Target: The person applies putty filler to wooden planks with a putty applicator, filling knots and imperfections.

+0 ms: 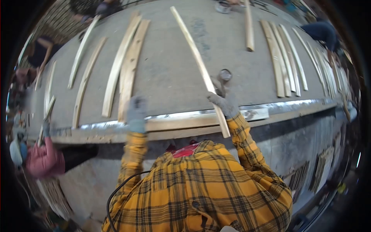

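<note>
My right hand (225, 101), in a grey glove, is closed round the lower part of a long pale wooden strip (195, 56) that slants up and left over the table. Beside that hand stands a small round tin (225, 75). My left hand (137, 112), also gloved and blurred by motion, is at the table's near edge, just right of two wooden strips (131, 63) lying close together. Its fingers are too smeared to read.
The grey table (162, 58) has a metal-lined wooden front edge (174, 120). More strips (278, 58) lie at the right and others (88, 77) at the left. A co-worker in pink (46, 156) stands at the left; other people are across the table.
</note>
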`<state>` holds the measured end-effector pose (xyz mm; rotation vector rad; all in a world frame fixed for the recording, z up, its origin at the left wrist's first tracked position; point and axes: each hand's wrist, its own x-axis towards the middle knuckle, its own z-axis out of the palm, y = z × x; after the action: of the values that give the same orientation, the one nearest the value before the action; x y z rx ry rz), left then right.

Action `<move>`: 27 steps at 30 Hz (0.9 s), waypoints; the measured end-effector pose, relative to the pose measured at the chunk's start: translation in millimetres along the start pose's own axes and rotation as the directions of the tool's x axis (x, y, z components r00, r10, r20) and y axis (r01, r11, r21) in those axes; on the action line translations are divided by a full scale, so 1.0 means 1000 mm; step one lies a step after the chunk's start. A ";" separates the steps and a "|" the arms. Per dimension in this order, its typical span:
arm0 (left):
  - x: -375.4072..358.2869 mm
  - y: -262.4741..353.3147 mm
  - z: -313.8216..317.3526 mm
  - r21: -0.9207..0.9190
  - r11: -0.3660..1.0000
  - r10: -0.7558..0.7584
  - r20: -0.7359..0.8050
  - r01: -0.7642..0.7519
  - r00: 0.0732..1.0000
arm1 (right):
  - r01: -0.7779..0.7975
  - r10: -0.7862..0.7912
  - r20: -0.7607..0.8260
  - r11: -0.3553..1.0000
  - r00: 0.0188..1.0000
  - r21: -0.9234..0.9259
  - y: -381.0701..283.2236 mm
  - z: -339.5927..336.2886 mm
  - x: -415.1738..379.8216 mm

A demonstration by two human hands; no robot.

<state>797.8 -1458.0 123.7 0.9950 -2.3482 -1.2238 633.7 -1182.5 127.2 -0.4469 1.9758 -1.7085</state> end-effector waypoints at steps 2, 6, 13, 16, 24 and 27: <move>0.026 -0.030 -0.021 0.463 0.886 0.054 -0.156 0.025 0.986 | 0.011 -0.126 -0.197 0.865 0.972 -0.502 -0.001 -0.057 -0.020; 0.043 -0.062 -0.027 0.756 0.621 -0.197 -0.106 0.207 0.975 | -0.327 -0.057 -0.442 0.591 0.895 -0.737 -0.037 -0.145 -0.043; 0.048 -0.088 -0.016 0.533 0.826 -0.221 0.012 0.181 0.975 | -0.563 0.039 -0.566 0.180 0.824 -0.807 -0.001 -0.269 0.025; 0.039 -0.074 -0.006 0.417 0.884 -0.241 0.020 0.211 0.970 | -0.552 -0.044 -0.550 -0.063 0.834 -0.832 0.030 -0.326 0.081; -0.026 -0.034 0.004 0.349 0.909 -0.299 0.162 0.228 0.940 | -0.173 -0.480 -0.379 0.420 0.791 -0.891 0.020 -0.232 0.110; -0.054 -0.046 0.005 -0.005 0.977 -0.201 0.301 0.213 0.932 | -0.083 -0.252 -0.311 0.640 0.916 -0.763 -0.045 -0.081 0.047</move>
<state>854.0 -1435.1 86.2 1.1387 -2.4800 -1.5938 546.4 -1148.4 172.3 -0.5026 3.0162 -0.9340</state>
